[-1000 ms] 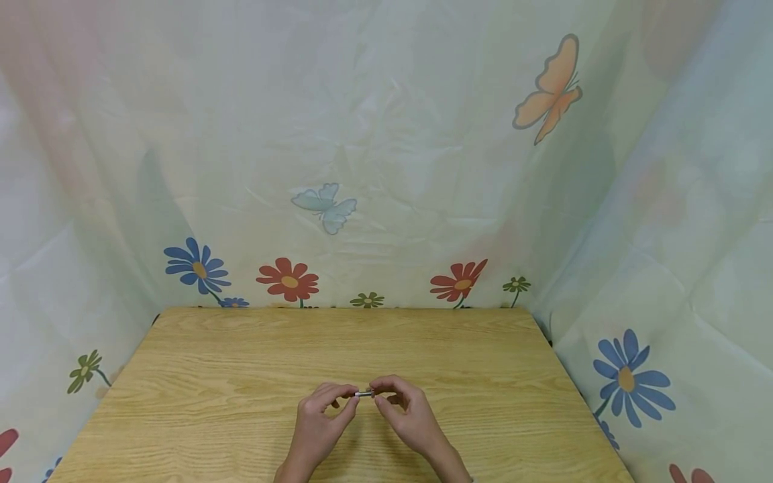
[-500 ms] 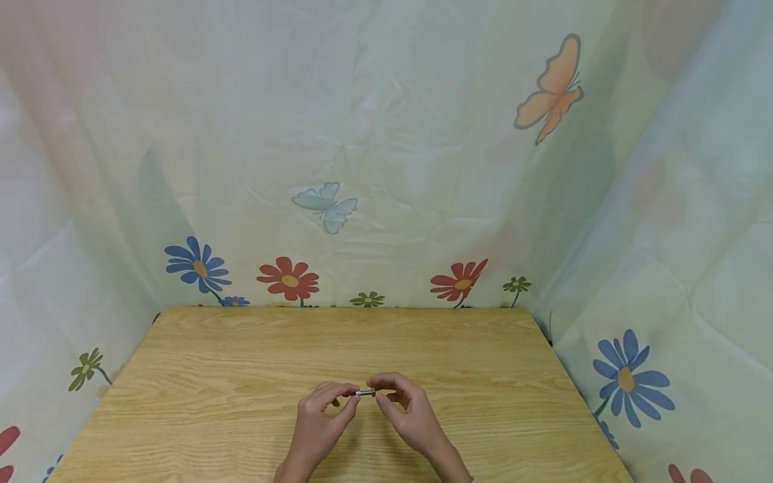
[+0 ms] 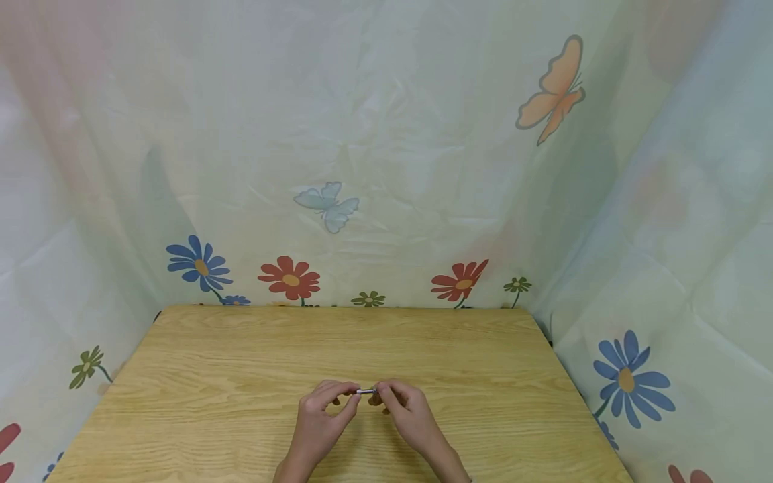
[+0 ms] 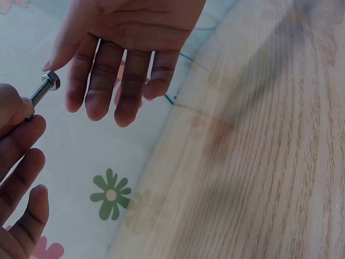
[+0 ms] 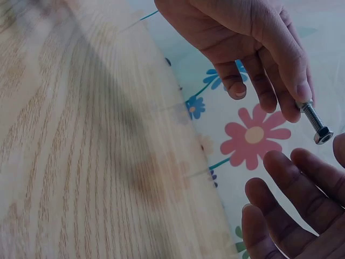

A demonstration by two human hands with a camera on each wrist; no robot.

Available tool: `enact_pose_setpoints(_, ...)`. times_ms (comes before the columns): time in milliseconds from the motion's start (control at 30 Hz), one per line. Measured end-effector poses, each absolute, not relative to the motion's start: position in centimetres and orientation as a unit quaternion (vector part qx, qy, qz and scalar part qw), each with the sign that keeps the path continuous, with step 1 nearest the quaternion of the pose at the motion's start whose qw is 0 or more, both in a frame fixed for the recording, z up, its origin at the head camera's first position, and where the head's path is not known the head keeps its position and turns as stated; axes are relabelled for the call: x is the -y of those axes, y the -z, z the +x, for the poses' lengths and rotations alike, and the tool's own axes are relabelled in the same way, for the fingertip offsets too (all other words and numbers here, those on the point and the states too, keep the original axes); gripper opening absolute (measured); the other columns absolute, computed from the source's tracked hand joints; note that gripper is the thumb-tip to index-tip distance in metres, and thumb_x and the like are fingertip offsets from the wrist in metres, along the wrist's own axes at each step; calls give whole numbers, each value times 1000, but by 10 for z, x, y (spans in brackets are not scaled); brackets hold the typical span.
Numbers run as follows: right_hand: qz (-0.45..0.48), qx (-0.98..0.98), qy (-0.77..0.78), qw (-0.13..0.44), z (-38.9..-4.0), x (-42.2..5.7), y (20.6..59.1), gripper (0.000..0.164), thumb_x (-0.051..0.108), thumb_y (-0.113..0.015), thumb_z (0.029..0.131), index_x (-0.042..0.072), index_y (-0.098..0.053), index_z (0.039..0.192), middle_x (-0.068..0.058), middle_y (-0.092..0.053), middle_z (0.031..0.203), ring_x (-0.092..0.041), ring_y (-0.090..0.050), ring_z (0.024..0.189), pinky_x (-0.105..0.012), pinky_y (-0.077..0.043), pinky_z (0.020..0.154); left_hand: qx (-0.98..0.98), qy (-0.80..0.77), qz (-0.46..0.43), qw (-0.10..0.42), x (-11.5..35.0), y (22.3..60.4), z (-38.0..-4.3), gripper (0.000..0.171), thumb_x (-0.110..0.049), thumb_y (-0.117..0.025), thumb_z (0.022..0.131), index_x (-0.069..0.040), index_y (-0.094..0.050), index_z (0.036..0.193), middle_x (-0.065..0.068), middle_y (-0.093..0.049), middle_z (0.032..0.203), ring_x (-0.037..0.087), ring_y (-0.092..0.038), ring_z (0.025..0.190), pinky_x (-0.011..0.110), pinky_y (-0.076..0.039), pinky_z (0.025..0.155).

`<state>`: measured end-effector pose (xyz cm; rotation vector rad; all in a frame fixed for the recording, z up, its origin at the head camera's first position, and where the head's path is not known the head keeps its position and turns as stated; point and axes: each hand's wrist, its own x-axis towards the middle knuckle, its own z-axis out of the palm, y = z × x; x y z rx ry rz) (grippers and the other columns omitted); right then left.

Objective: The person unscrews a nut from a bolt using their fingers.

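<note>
A small silver bolt (image 3: 366, 391) with a threaded shank is held level over the wooden table (image 3: 241, 349). My left hand (image 3: 322, 412) pinches its left end between thumb and forefinger. In the left wrist view, the threads of the bolt (image 4: 40, 93) run from the left fingertips to a hexagonal end. My right hand (image 3: 406, 407) is at that hexagonal end, its thumb tip right by it. The right wrist view shows the fingers (image 5: 294, 181) of my right hand spread and loosely bent, apart from the bolt (image 5: 314, 120). The end within the left fingertips is hidden.
A pale curtain (image 3: 386, 134) printed with flowers and butterflies hangs behind the table and along both sides. The table's far edge meets it behind the hands.
The right thumb and forefinger, apart around the bolt's hexagonal end half a second ago, have come together there, the thumb moving forward. The left hand stays nearly still, pinching the bolt.
</note>
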<state>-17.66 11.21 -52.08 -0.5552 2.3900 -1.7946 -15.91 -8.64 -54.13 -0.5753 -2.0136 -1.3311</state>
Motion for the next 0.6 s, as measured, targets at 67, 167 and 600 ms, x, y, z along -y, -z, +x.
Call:
enact_pose_setpoints(67,-184,-787,586,53,-176,-112,521,37,31,-50,110,1,-72,111,-13,-75,103,-16,-73,96,-39,-60,81,769,507,-218,323,87,541,-159,15,-1,-81,86,-8,-79,99,-2,-78,92,22,-69,79,22,-56,66)
enact_pose_setpoints(167,-184,-789,584,55,-176,-112,521,37,31,-51,110,0,-72,110,-12,-76,102,-16,-73,95,-38,-60,81,768,507,-219,323,87,541,-159,12,-2,-81,88,-7,-79,99,-1,-78,91,21,-69,79,27,-57,64)
enact_pose_setpoints(600,-185,-779,597,61,-175,-113,513,33,29,-62,105,1,-70,121,-15,-75,108,-16,-72,98,-26,-58,81,774,504,-212,319,87,542,-158,15,0,-81,85,-8,-79,98,-2,-78,90,20,-69,79,23,-56,66)
